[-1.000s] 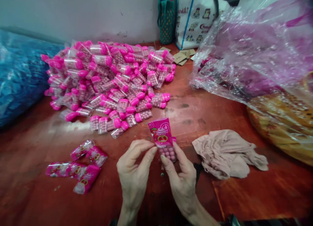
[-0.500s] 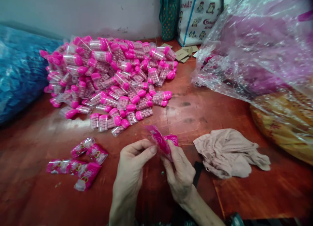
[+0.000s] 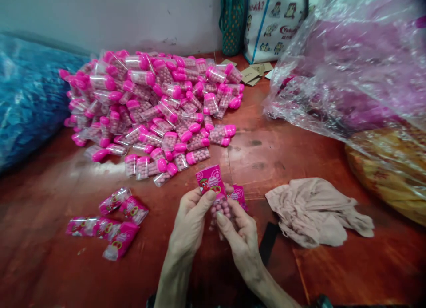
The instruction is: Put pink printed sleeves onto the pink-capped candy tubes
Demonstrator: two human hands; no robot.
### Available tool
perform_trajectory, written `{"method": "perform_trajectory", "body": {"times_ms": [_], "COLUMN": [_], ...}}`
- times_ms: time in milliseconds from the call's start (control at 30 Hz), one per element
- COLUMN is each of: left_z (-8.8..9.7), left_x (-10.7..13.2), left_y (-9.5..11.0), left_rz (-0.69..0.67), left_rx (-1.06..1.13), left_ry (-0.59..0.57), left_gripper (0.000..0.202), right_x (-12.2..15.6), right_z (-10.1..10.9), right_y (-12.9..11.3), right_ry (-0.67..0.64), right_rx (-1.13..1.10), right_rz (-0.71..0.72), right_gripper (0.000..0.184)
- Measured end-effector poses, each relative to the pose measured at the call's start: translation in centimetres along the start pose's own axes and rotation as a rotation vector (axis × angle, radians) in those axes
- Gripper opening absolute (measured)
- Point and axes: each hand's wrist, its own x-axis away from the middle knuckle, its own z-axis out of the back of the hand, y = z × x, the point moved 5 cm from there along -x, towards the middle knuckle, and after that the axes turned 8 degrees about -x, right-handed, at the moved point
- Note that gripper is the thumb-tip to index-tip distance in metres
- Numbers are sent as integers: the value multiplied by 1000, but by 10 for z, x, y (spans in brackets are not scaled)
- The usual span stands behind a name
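My left hand (image 3: 189,223) and my right hand (image 3: 240,239) together grip one small clear candy tube (image 3: 216,197) with pink balls inside and a pink printed label around its top. Fingers of both hands are closed on it, just above the red table (image 3: 66,272). A second pink label piece (image 3: 238,195) shows behind my right fingers. A big heap of unlabelled pink-capped tubes (image 3: 156,104) lies beyond my hands. Several labelled tubes (image 3: 113,223) lie in a small group to the left of my left hand.
A crumpled beige cloth (image 3: 316,212) lies right of my hands. A large clear plastic bag of pink material (image 3: 349,64) and a yellow bag (image 3: 389,170) fill the right side. A blue bag (image 3: 26,104) sits at the left, printed bags (image 3: 276,24) at the back wall.
The tube in my hands has been turned from tilted sideways to upright, with its label facing me. My hands have shifted slightly right and closer together.
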Motion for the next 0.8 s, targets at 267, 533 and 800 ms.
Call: {"method": "perform_trajectory", "body": {"times_ms": [267, 533, 800], "left_z": [-14, 0, 2], "left_x": [12, 20, 10], "left_y": [-31, -23, -8], "left_rz": [5, 0, -78], "left_rx": [16, 162, 255], "left_ry": [72, 109, 124], "left_gripper": [29, 27, 22], "right_x": [5, 6, 15], "right_z": [0, -8, -5], "right_y": [-2, -1, -11], "right_ry": [-1, -102, -32], "right_rx": [-56, 50, 342], "right_rz": [-91, -107, 110], "right_gripper": [24, 29, 34]}}
